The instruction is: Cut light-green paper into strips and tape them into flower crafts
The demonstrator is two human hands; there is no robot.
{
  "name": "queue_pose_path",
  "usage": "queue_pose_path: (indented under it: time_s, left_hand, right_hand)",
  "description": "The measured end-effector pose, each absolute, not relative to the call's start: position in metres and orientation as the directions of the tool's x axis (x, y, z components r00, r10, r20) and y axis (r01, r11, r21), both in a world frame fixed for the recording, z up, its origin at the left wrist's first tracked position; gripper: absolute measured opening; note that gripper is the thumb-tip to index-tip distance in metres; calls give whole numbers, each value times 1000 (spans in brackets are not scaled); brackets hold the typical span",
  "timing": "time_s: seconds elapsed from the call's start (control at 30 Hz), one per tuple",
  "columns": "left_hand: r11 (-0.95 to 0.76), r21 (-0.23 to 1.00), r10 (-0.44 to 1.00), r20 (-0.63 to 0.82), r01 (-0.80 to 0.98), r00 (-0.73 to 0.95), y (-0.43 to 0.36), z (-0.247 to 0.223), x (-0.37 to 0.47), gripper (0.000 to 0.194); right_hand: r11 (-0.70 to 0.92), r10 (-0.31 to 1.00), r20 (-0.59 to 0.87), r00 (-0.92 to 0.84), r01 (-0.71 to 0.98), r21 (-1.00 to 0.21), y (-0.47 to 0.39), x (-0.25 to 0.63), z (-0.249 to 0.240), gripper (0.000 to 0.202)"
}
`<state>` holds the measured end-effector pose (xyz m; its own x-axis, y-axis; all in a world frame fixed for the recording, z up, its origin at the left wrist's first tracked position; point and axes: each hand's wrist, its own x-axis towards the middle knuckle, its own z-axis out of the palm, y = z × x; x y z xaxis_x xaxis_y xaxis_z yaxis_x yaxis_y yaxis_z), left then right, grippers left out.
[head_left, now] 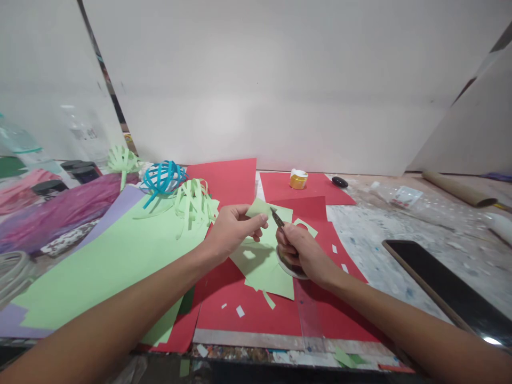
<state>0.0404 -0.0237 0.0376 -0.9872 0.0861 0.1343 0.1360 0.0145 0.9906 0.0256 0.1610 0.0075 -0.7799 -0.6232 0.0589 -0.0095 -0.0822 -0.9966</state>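
My left hand (pixel 232 230) pinches a small piece of light green paper (pixel 258 206) between thumb and fingers, raised over the table. Closed around dark scissors (pixel 277 217), my right hand (pixel 306 249) has the pointed tip at the paper's right edge; its handles are mostly hidden by the fingers. Beneath both hands lies a larger light green sheet (pixel 276 285) on red paper (pixel 224 320). A round, white-rimmed thing (pixel 294 273) shows partly under my right hand. Behind that hand sits a green scrap with a round hole (pixel 311 228).
Green sheets (pixel 100 272) lie left, with green strips (pixel 194 205) and a blue paper-strip ball (pixel 164 178) behind. A yellow jar (pixel 298 180) stands at the back on red paper. To the right are a phone (pixel 440 282), a plastic bottle (pixel 404 197) and a cardboard tube (pixel 460 188).
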Motion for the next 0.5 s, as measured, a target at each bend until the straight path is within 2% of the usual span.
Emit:
queue_pose_path:
  time_s: [0.23, 0.5]
  left_hand:
    - [19, 992, 25, 126, 127, -992, -23, 42, 44, 30]
    - [41, 992, 60, 113, 116, -992, -21, 44, 45, 26]
  right_hand:
    - [-68, -621, 67, -781, -31, -997, 161, 27, 10, 45]
    - [-63, -612, 54, -789, -19, -998, 160, 28, 11, 44]
